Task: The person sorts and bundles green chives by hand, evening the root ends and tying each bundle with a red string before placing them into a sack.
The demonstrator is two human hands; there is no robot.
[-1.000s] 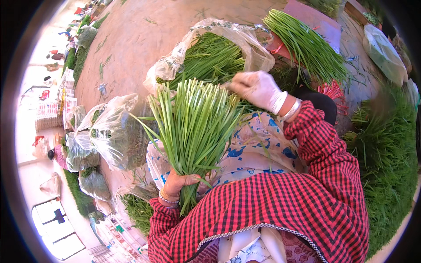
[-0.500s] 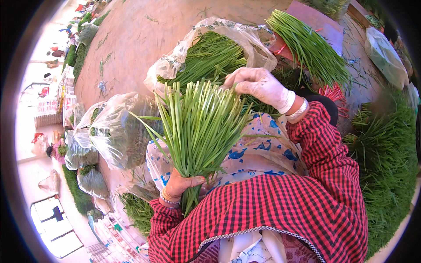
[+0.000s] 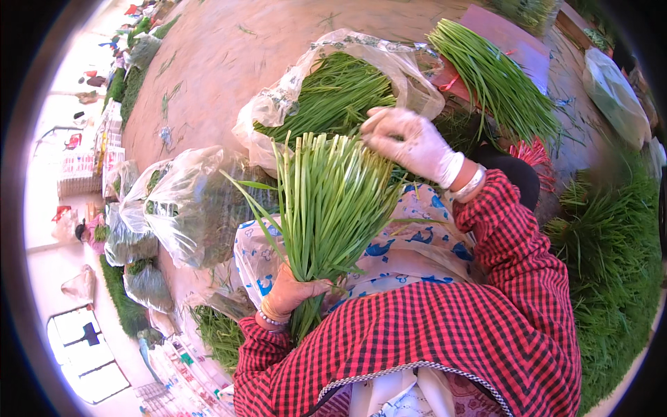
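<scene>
My left hand (image 3: 292,292) is wrapped round the lower part of a thick bunch of garlic chives (image 3: 333,201), held upright over my lap with the pale cut ends at the top. A few leaves splay out to the left. My right hand (image 3: 411,142), in a thin whitish glove, is at the bunch's upper right ends with thumb and fingers bent together. Whatever is between those fingertips is too small to make out. Just beyond, an opened clear plastic bag (image 3: 267,115) holds more garlic chives (image 3: 340,90).
A larger chive bundle (image 3: 493,76) lies on a reddish board (image 3: 524,48) at the far right. Red ties (image 3: 533,158) hang near my right elbow. Loose greens (image 3: 611,278) are heaped along the right side. Filled plastic bags (image 3: 191,208) stand at left. A blue-patterned plastic apron (image 3: 417,240) covers my lap.
The bunch in my left hand has shifted slightly right in view. My right hand has turned a little at the cut ends, its fingers still bent.
</scene>
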